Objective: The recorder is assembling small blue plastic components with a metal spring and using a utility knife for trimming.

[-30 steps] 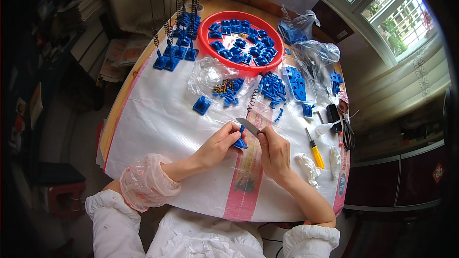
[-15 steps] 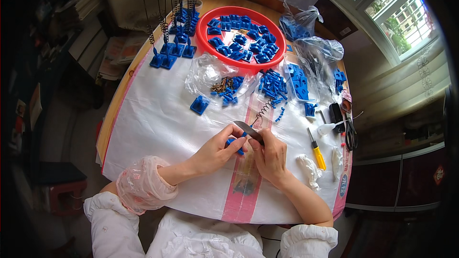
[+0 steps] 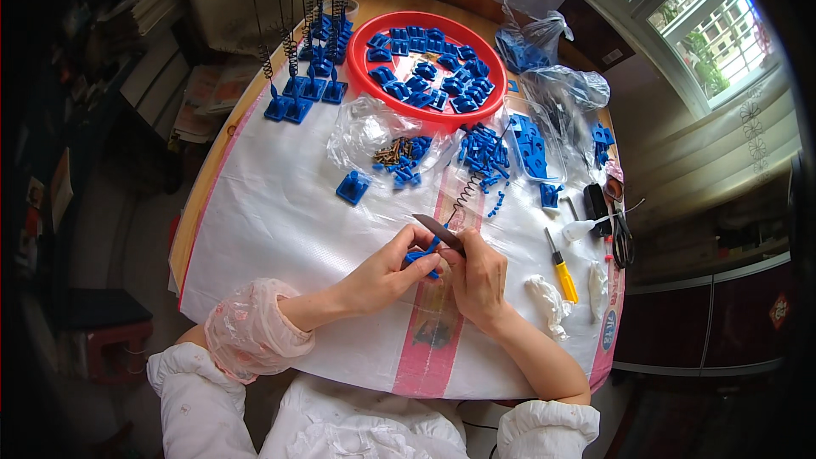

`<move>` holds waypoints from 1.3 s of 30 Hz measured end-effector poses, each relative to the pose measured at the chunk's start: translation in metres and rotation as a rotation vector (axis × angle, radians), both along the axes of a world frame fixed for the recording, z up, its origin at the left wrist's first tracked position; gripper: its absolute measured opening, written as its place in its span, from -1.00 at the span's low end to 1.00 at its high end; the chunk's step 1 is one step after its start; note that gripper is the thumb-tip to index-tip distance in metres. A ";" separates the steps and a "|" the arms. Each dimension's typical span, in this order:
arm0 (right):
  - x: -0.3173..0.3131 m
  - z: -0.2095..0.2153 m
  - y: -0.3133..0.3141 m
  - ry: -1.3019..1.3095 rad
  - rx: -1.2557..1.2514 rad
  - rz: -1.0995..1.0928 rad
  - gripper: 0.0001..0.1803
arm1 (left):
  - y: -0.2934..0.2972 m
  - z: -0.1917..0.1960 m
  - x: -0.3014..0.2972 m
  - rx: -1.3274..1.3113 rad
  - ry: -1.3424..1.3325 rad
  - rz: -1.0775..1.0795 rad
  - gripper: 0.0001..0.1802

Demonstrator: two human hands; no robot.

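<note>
In front of me, my left hand (image 3: 382, 265) is closed around a blue plastic base (image 3: 422, 263) with a thin stem. A dark coiled spring (image 3: 466, 193) rises from that stem and leans away from me toward the loose blue parts. My right hand (image 3: 481, 280) grips a dark flat blade (image 3: 436, 228), whose tip points up and left over my left fingertips. The blade lies across the stem, close to the spring's lower end; whether it touches is hidden. Thumb and fingers cover much of the base.
A red round tray (image 3: 361, 76) of blue bases stands at the back, left of a clear tub (image 3: 557, 166) of blue parts. Finished spring pieces (image 3: 293, 106) stand far left. A yellow-handled screwdriver (image 3: 565, 280), scissors (image 3: 625, 242) and crumpled white tissue (image 3: 548, 306) lie right.
The blue base has turned slightly in my left hand, so more of its stem shows beside the blade. My right hand and the blade have shifted a little left.
</note>
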State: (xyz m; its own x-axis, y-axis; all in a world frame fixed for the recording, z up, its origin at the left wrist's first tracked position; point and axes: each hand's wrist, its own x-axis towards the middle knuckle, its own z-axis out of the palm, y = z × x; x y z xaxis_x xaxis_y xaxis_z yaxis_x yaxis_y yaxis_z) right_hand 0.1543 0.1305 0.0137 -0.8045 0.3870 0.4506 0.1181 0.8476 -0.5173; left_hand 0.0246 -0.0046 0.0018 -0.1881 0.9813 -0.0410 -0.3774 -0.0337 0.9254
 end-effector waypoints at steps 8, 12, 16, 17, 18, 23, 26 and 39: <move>0.000 -0.001 0.001 0.003 0.015 -0.018 -0.78 | -0.001 0.002 0.001 0.000 0.044 -0.020 -0.70; 0.000 -0.003 0.001 0.011 0.024 -0.010 -0.78 | -0.002 0.002 -0.001 0.012 0.102 -0.039 -0.67; 0.000 -0.004 0.001 0.020 0.042 0.001 -0.78 | -0.002 -0.001 0.000 0.027 0.120 -0.035 -0.67; 0.000 -0.004 0.001 0.021 0.040 0.001 -0.78 | -0.002 -0.001 -0.001 0.030 0.124 -0.033 -0.66; 0.000 -0.003 0.001 0.022 0.038 0.002 -0.78 | -0.003 0.000 -0.001 0.034 0.128 -0.032 -0.66; 0.000 -0.001 -0.001 0.016 0.043 -0.011 -0.78 | -0.002 0.000 0.000 0.031 0.134 -0.025 -0.68; 0.000 -0.002 0.000 0.019 0.045 -0.006 -0.78 | -0.002 0.001 0.001 0.029 0.136 -0.008 -0.72; 0.001 0.002 0.001 0.012 0.078 0.023 -0.81 | -0.004 0.005 0.002 0.042 0.236 0.003 -0.68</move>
